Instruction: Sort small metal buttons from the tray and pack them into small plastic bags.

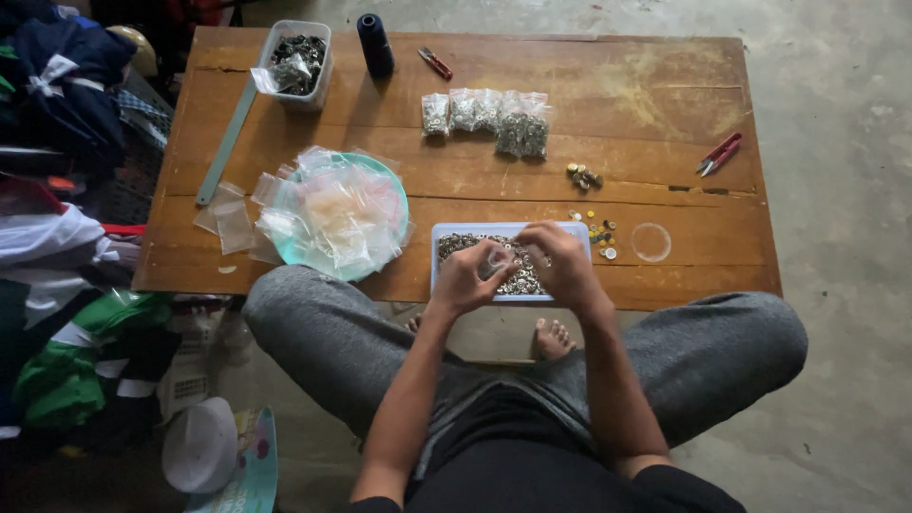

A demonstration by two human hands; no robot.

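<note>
Holding a small clear bag (496,260) over the white tray (446,231) of metal bits at the wooden table's (646,104) near edge: left hand (464,280) pinches it, right hand (562,261) fingers curl closed at its top. Filled bags (486,114) lie farther back.

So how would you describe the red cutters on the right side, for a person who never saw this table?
Start from the low wooden table and go to its right edge. The red-handled cutters lie there alone on bare wood, above the clear round lid. A smaller red tool lies at the far edge, beside the dark thread cone.
</note>
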